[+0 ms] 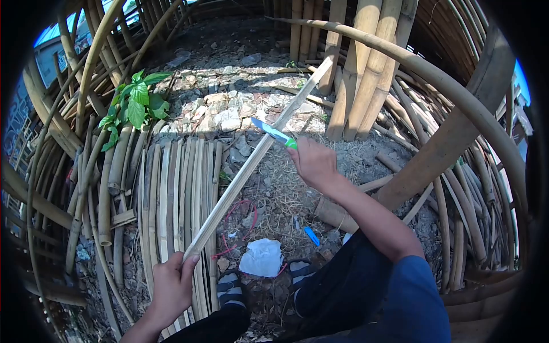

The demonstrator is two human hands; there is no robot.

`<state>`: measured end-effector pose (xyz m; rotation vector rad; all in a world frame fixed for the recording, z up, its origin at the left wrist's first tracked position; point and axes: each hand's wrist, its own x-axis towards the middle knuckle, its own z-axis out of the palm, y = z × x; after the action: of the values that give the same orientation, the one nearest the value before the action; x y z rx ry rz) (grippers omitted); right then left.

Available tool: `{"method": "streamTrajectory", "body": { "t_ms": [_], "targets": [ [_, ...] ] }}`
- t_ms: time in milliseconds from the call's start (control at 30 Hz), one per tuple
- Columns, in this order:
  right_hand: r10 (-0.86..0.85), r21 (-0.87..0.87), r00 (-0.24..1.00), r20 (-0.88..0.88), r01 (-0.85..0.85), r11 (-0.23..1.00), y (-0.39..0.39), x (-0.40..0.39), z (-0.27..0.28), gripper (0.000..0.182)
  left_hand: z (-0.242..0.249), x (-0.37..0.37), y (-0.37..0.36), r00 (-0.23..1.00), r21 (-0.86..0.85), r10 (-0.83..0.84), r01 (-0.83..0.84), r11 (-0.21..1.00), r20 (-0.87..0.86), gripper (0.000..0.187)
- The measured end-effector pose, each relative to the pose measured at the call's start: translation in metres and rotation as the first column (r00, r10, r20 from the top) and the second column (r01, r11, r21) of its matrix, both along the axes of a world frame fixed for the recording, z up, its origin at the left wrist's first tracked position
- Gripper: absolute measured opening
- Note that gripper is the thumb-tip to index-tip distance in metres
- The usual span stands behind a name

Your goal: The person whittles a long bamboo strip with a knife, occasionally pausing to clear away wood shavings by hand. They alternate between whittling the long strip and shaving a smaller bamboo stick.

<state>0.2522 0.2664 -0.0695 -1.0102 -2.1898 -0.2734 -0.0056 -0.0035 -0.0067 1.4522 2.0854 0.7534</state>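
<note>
A long split bamboo strip [246, 174] slants up across the view from lower left to upper right. Its lower end is in my left hand [173, 286], with the fingers wrapped round it and the thumb on top. My right hand [315, 163] is closed round the green handle of a knife [271, 132]. The blade lies across the strip a little above its middle and seems to touch it. Most of the handle is hidden in my fist.
Split bamboo slats [177, 194] lie side by side at left, below a leafy plant [137, 100]. Upright bamboo poles [366, 68] stand at the back right. A curved pole [434, 68] arches across the right. A white sheet [261, 257] and a blue object [311, 235] lie near my feet.
</note>
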Motion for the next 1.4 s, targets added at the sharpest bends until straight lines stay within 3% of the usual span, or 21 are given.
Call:
{"method": "streamTrajectory", "body": {
  "t_ms": [133, 200, 267, 333, 400, 467, 500, 533, 567, 633, 667, 733, 833, 967, 1033, 1167, 1233, 1267, 1300, 1333, 1400],
  "targets": [
    [0.019, -0.046, 0.999, -0.039, -0.021, 0.999, -0.028, -0.004, 0.012, 0.042, -0.003, 0.000, 0.007, 1.000, 0.018, -0.005, 0.005, 1.000, -0.004, 0.041],
    [0.447, 0.244, 0.892, 0.073, -0.450, 0.859, -0.048, -0.009, 0.021, 0.044, 0.000, 0.000, 0.008, 1.000, 0.013, -0.001, 0.001, 1.000, -0.026, 0.040],
    [0.476, 0.293, 0.872, 0.114, -0.487, 0.823, -0.018, 0.006, 0.016, 0.045, -0.001, 0.000, 0.005, 1.000, -0.020, -0.003, 0.002, 1.000, -0.029, 0.040],
    [-0.030, -0.007, 0.991, 0.127, 0.031, 1.000, 0.026, 0.016, 0.014, 0.043, -0.002, 0.001, 0.001, 0.999, -0.018, -0.011, 0.010, 1.000, -0.033, 0.040],
    [-0.045, -0.014, 0.994, 0.095, 0.046, 0.999, 0.009, 0.005, 0.021, 0.040, 0.000, 0.002, 0.010, 0.999, 0.026, -0.006, 0.007, 1.000, -0.031, 0.040],
    [0.308, 0.064, 0.951, -0.002, -0.307, 0.949, -0.034, -0.007, 0.019, 0.037, 0.004, 0.002, 0.009, 0.998, 0.012, -0.016, 0.017, 1.000, -0.055, 0.040],
    [0.474, 0.109, 0.877, 0.075, -0.480, 0.871, -0.049, -0.010, 0.027, 0.036, 0.000, 0.002, 0.009, 0.999, 0.012, -0.007, 0.007, 1.000, -0.049, 0.040],
    [0.474, 0.112, 0.878, 0.067, -0.478, 0.871, -0.041, -0.010, 0.024, 0.036, 0.000, 0.001, 0.009, 0.998, 0.012, -0.008, 0.008, 1.000, -0.057, 0.040],
    [0.237, 0.009, 0.971, 0.043, -0.238, 0.971, -0.024, -0.006, 0.018, 0.037, 0.000, 0.000, 0.007, 0.998, 0.024, -0.015, 0.016, 1.000, -0.058, 0.040],
    [-0.206, -0.119, 0.974, 0.095, 0.217, 0.969, 0.034, 0.018, 0.006, 0.039, 0.000, -0.001, 0.002, 0.999, -0.006, -0.016, 0.016, 1.000, -0.031, 0.040],
    [-0.210, -0.112, 0.973, 0.094, 0.220, 0.969, 0.028, 0.019, 0.009, 0.039, 0.002, -0.004, -0.001, 0.999, 0.002, -0.019, 0.019, 1.000, -0.031, 0.040],
    [-0.144, -0.066, 0.990, 0.010, 0.144, 0.987, 0.016, 0.022, 0.028, 0.038, 0.000, -0.002, 0.003, 0.998, 0.011, -0.008, 0.008, 1.000, -0.058, 0.040],
    [0.372, -0.070, 0.928, -0.019, -0.373, 0.925, -0.046, 0.002, 0.022, 0.039, -0.008, -0.005, 0.007, 0.999, 0.013, 0.002, -0.001, 1.000, -0.039, 0.040],
    [0.444, -0.062, 0.896, -0.018, -0.444, 0.894, -0.045, -0.005, 0.016, 0.040, -0.003, -0.002, 0.005, 0.999, 0.008, 0.010, -0.010, 1.000, -0.051, 0.040],
    [0.155, -0.254, 0.988, -0.013, -0.153, 0.955, -0.021, -0.001, 0.012, 0.042, -0.006, -0.004, 0.004, 0.999, 0.050, 0.011, -0.009, 0.999, -0.041, 0.040],
    [0.100, -0.246, 0.992, -0.074, -0.115, 0.963, -0.031, 0.002, 0.027, 0.044, -0.003, -0.002, 0.005, 0.998, 0.047, 0.014, -0.010, 0.999, -0.066, 0.040],
    [0.523, 0.123, 0.851, 0.042, -0.524, 0.843, -0.043, 0.003, 0.025, 0.042, 0.002, 0.002, 0.006, 0.998, 0.033, 0.010, -0.008, 0.999, -0.061, 0.040],
    [0.522, 0.121, 0.852, 0.035, -0.522, 0.844, -0.027, 0.004, 0.021, 0.042, 0.001, 0.001, 0.005, 0.998, 0.029, 0.008, -0.006, 1.000, -0.066, 0.040],
    [0.142, -0.109, 0.989, -0.052, -0.147, 0.983, 0.002, 0.009, 0.015, 0.043, -0.003, 0.000, 0.002, 0.999, 0.018, 0.004, -0.003, 1.000, -0.051, 0.039],
    [-0.267, -0.337, 0.963, -0.036, 0.240, 0.911, 0.020, 0.016, 0.015, 0.044, -0.004, -0.002, -0.001, 0.999, 0.020, 0.002, -0.001, 1.000, -0.034, 0.039],
    [-0.232, -0.286, 0.972, 0.040, 0.233, 0.929, 0.015, 0.017, 0.041, 0.044, 0.000, -0.005, 0.002, 0.999, 0.054, 0.008, -0.005, 0.999, -0.052, 0.038]
  ]
}}
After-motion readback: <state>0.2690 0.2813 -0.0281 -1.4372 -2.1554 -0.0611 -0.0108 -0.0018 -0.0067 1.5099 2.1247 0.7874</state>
